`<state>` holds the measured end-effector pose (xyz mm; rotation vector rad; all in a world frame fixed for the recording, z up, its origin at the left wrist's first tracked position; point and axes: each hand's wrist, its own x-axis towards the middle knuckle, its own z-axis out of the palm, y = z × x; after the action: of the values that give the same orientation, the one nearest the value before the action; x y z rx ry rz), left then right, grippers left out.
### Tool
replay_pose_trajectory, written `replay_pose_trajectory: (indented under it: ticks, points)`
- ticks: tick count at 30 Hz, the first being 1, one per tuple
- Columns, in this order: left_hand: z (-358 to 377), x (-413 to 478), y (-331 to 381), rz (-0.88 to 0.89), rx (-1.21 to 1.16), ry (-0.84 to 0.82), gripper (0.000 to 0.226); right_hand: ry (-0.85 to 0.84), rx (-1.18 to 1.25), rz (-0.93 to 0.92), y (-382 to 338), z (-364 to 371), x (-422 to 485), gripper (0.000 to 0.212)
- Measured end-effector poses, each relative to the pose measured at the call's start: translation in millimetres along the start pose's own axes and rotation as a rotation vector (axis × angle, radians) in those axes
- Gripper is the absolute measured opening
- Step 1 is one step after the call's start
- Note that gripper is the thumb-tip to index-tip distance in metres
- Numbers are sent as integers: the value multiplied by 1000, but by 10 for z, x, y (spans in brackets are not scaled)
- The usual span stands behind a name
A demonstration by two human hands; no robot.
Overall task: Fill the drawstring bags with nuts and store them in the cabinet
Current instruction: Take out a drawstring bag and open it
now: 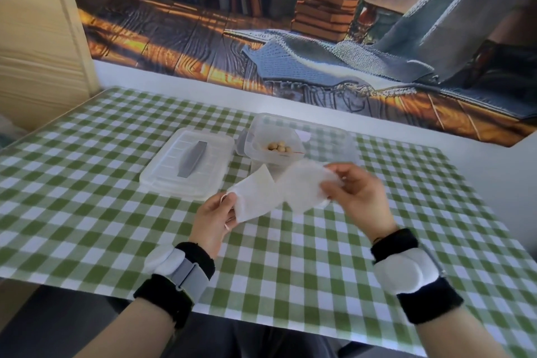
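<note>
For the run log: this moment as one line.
left hand grips white bag | right hand grips second bag | nuts in open tub

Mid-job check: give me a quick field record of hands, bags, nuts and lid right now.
left hand: pinches left bag
right hand: pinches right bag
nuts: in open clear container, behind the bags
lid: flat on checked tablecloth, left of container
fill state: both bags look flat, empty

head view | worn on head | faces forward-down | close over checked table (290,256)
</note>
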<state>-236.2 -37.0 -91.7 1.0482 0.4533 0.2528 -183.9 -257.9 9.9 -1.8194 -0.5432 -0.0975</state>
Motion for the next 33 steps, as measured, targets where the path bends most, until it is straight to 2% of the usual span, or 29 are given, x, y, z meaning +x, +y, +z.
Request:
replay_pose_trajectory:
  ticks: [3, 5, 7, 14, 18, 23, 26, 28, 29, 31, 33]
  points:
    - [55, 48, -26, 3, 11, -18, 10, 213, -186, -73, -167, -339, 435, 24]
    - [82, 78, -67, 4, 14, -4, 8, 204, -321, 7, -137, -475, 785, 25]
    - [105, 100, -100, 6, 28, -4, 7, 108, -451, 90, -47, -513, 1064, 23]
    - [77, 134, -144, 35, 73, -59, 12, -310, -898, 151, 187, -224, 1472, 30]
    - [56, 153, -153, 47, 103, -59, 14, -558, -998, 297, 270, -66, 1521, 42]
    - [38, 158, -154, 39, 102, -49, 7, -607, -1116, 277, 357, -29, 1539, 45]
    - [68, 121, -118, 32, 120, -49, 19, -631, -1159, 265, 350, -28, 1533, 44]
    - [78, 96, -93, 31, 136, -48, 18, -575, -1159, 205, 278, -54, 1518, 37]
    - [80, 87, -86, 21, 128, -54, 15, -494, -1126, 162, 232, -76, 1508, 33]
    - [80, 80, -79, 2, 95, -67, 7, -233, -972, 47, 121, -110, 1419, 27]
    - [87, 76, -74, -9, 86, -72, 7, 33, -701, -112, -5, -54, 1165, 19]
